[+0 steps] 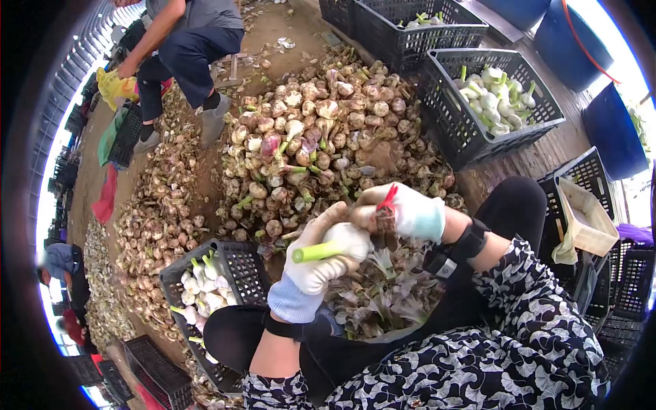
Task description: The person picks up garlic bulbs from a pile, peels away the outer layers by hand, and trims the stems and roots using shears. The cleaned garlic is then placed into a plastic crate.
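Note:
My left hand (311, 268), in a soiled white glove with a pale blue cuff, is wrapped round a white garlic bulb (350, 240) whose short green stem points left. Against the bulb's right side, my right hand (403, 210) is closed in a glove with a mint cuff. A red tie shows at its fingers, with something dark and brownish just below; what exactly the fingers grip is too small to make out. Beneath both hands lie loose pale peelings (389, 290).
A large heap of unpeeled bulbs (314, 137) spreads ahead. Black crates with white bulbs stand at the lower left (253, 270) and upper right (437, 123). Blue tubs (615, 133) line the right. Another person (198, 48) sits at the upper left.

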Demonstrator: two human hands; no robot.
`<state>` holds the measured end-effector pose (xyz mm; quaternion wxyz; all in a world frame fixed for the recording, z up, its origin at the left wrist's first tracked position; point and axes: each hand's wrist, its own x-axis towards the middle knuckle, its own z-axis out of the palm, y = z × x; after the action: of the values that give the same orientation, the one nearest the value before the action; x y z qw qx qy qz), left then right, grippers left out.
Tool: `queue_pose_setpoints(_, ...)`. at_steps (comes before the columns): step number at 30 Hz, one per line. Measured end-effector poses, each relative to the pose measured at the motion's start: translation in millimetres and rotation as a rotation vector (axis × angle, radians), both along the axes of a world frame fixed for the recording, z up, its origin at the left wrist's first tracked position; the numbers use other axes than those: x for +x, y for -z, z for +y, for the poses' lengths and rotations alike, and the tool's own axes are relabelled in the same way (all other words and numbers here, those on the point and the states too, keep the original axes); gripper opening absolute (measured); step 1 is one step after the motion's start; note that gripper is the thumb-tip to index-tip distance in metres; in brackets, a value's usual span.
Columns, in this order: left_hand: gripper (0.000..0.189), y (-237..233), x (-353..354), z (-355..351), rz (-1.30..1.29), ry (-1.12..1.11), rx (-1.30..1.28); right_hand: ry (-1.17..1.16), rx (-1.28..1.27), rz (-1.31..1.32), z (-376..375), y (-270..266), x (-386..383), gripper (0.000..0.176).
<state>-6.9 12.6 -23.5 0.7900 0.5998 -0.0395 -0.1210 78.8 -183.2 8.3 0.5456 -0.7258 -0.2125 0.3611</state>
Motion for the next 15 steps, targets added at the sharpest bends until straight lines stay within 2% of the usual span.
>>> queue_pose_setpoints(1,0.064,-1,1,0,-0.002,0.001,0.001,0.086,0.126,0.089,-4,7,1,0.041)
queue_pose_setpoints(3,0.067,-5,2,-5,0.027,-0.056,-0.125,0.128,0.028,-0.164,-7,23,11,0.035)
queue_pose_setpoints(5,0.071,-10,2,-9,0.088,-0.103,-0.112,0.008,0.077,-0.627,1,19,0,0.032)
queue_pose_setpoints(7,0.072,-7,2,-6,0.122,-0.084,-0.134,0.041,-0.068,-0.587,3,21,-8,0.033)
queue_pose_setpoints(9,0.073,-3,2,-3,0.065,-0.07,-0.082,0.114,0.13,0.042,-3,8,-5,0.036)
queue_pose_setpoints(11,0.073,-8,2,-5,0.114,-0.104,-0.148,0.121,0.044,0.004,-2,14,-2,0.038)
queue_pose_setpoints(13,0.069,-7,3,-5,0.118,-0.083,-0.154,0.101,0.009,-0.526,2,19,-9,0.032)
queue_pose_setpoints(15,0.069,-6,3,-3,0.091,-0.058,-0.093,0.083,0.197,-0.628,1,33,-4,0.029)
